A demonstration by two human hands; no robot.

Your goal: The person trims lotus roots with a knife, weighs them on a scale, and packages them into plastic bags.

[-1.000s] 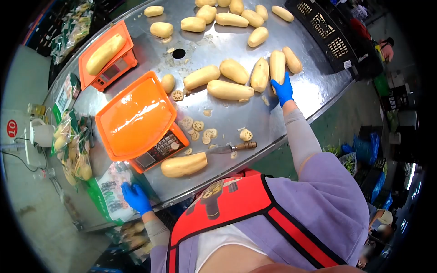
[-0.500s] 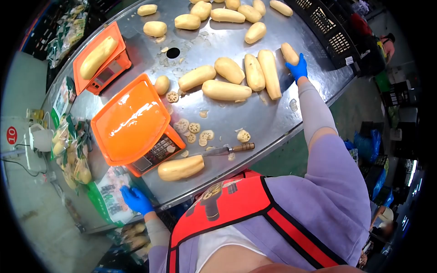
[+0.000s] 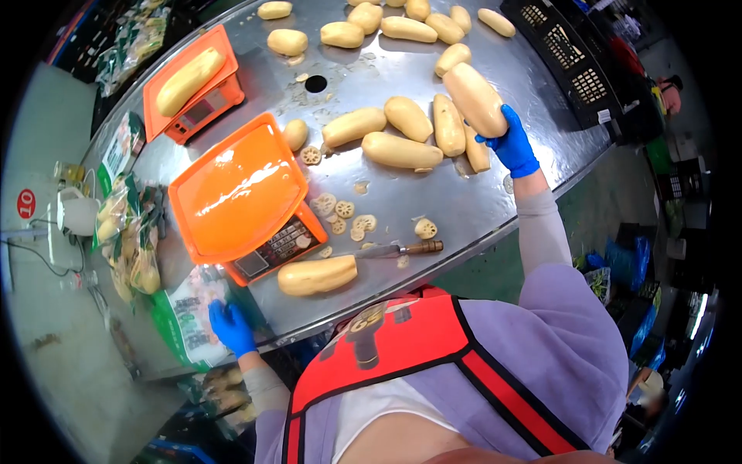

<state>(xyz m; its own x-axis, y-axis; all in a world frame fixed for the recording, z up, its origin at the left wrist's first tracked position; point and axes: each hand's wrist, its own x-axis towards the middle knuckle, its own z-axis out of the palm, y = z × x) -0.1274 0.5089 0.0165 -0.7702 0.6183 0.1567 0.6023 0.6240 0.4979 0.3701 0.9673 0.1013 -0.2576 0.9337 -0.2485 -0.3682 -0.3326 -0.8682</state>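
Observation:
My right hand [image 3: 514, 147], in a blue glove, grips a thick peeled lotus root [image 3: 474, 99], raised above the table. Beneath and beside it lie several more peeled lotus roots, including a long one [image 3: 402, 151]. My left hand [image 3: 232, 328], also gloved in blue, is at the near left table edge beside a green and white plastic bag [image 3: 193, 317]; its fingers look loosely apart, holding nothing visible. Closest to that hand is a lotus root segment [image 3: 318, 275] in front of an orange scale [image 3: 239, 189] with a bare pan. A knife [image 3: 402, 249] with a wooden handle lies beside the segment.
A second orange scale [image 3: 193, 93] bears a lotus root [image 3: 189, 81]. Lotus root slices [image 3: 344, 209] are scattered mid-table. Bagged lotus roots [image 3: 131, 243] lie on the left. A black crate [image 3: 564, 54] stands at the right edge. The table has a round hole [image 3: 315, 83].
My right hand has lifted a lotus root from the right of the table, bringing it up and closer to the camera. My left hand has barely moved. The view has shifted slightly.

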